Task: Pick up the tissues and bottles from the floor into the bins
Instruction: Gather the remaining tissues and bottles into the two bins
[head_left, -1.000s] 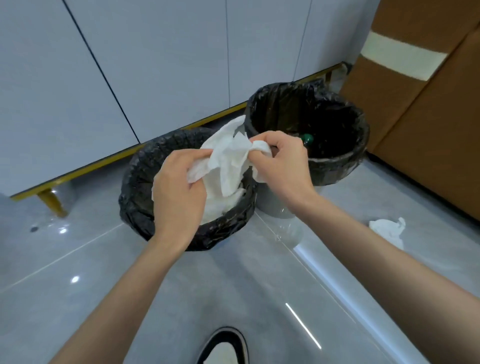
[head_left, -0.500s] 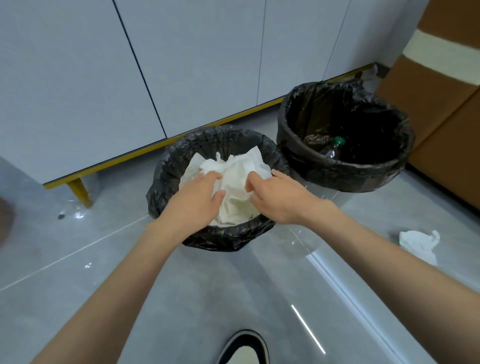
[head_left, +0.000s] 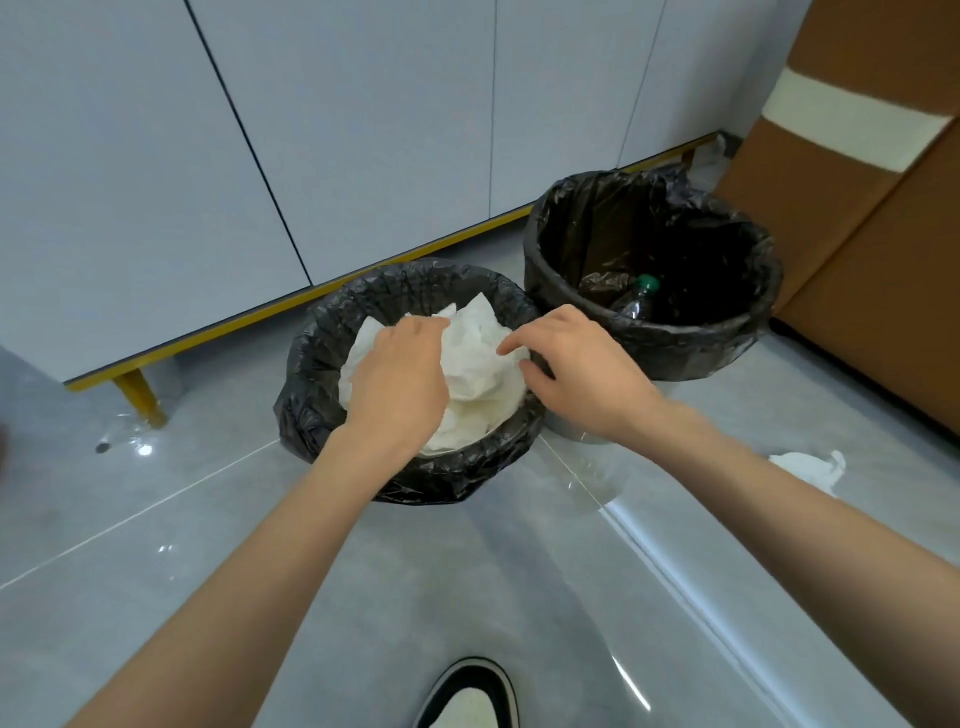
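Tissue bin: the round bin lined with a black plastic bag (head_left: 311, 364), centre of frame, is heaped with crumpled white tissues (head_left: 478, 358); that part looks done.
Left hand (head_left: 400, 384): it rests on the heap with its fingertips hidden, so I cannot tell if it grasps.
Right hand (head_left: 571, 374): released, fingers spread, tips touching the heap's right edge.
Bottle bin: the second black-bagged bin (head_left: 545, 249), upper right, holds a clear plastic bottle with a green cap (head_left: 636, 299).
Remaining: one loose white tissue (head_left: 808, 465) lies on the grey tiled floor (head_left: 156, 519) at right, so the task is likely nearly finished.
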